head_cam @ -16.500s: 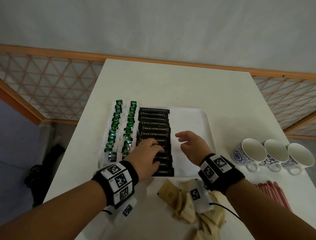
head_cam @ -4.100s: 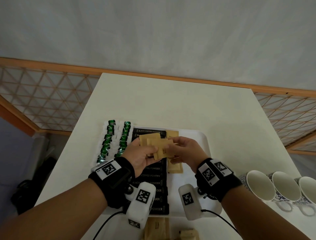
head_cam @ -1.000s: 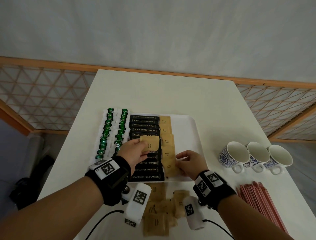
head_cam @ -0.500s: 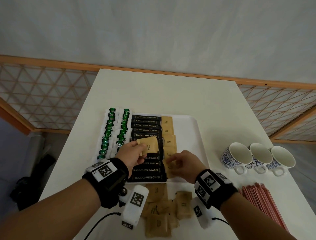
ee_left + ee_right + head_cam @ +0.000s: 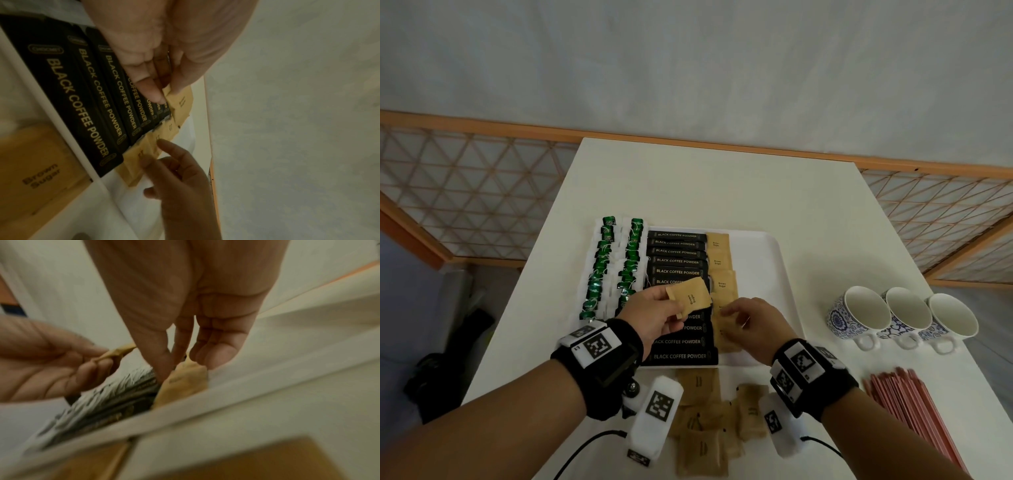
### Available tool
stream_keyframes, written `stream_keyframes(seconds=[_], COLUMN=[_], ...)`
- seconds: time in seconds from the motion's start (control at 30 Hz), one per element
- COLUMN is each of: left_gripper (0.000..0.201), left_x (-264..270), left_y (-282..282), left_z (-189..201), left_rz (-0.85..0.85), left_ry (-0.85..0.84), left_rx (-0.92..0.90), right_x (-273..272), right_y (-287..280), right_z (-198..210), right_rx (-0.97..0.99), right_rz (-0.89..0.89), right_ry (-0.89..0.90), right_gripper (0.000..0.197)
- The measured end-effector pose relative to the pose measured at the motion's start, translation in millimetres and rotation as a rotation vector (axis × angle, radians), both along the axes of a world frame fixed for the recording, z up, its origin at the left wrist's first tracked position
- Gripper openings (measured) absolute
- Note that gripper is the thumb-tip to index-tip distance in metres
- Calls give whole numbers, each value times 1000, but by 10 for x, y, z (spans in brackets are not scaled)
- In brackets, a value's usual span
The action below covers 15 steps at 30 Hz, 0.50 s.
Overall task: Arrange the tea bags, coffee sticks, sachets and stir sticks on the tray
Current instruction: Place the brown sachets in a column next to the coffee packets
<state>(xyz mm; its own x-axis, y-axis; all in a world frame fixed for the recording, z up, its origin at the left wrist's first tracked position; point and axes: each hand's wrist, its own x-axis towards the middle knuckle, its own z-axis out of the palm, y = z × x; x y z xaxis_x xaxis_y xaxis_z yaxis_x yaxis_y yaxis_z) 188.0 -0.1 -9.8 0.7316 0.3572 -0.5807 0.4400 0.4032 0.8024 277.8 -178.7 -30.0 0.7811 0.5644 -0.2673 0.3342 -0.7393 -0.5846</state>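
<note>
A white tray (image 5: 756,267) holds two rows of green tea bags (image 5: 616,267), a column of black coffee sticks (image 5: 678,262) and a column of brown sugar sachets (image 5: 719,263). My left hand (image 5: 654,308) hovers over the coffee sticks and pinches a brown sugar sachet (image 5: 690,296) by its near edge. My right hand (image 5: 750,318) is down on the near end of the sachet column. Its thumb and fingertips hold the nearest tray sachet (image 5: 185,381) by its ends. More sachets (image 5: 709,421) lie loose on the table in front of the tray. Red stir sticks (image 5: 914,411) lie at the right.
Three white and blue cups (image 5: 900,315) stand in a row to the right of the tray. The tray's right third shows bare white. A wooden lattice rail runs behind and beside the table.
Since four seconds ago the sachet column on the tray has grown and my left hand's stack has thinned. Over the last second my right hand stayed at the column's near end.
</note>
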Motion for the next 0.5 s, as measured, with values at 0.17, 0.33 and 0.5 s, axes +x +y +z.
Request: stream_keyframes(seconds=[0.17, 0.33, 0.5], left_gripper=[24, 21, 22], left_x=[-32, -40, -36], left_y=[-51, -128, -218], left_z=[11, 36, 103], left_rz=[-38, -121, -169], left_ry=[-23, -18, -35], left_rx=[-25, 32, 85], right_x=[49, 4, -20], right_y=[31, 98, 30], right_z=[177, 312, 311], right_rx=[349, 376, 210], right_rz=[-249, -168, -34], right_ry=[168, 211, 157], right_gripper=[16, 17, 12])
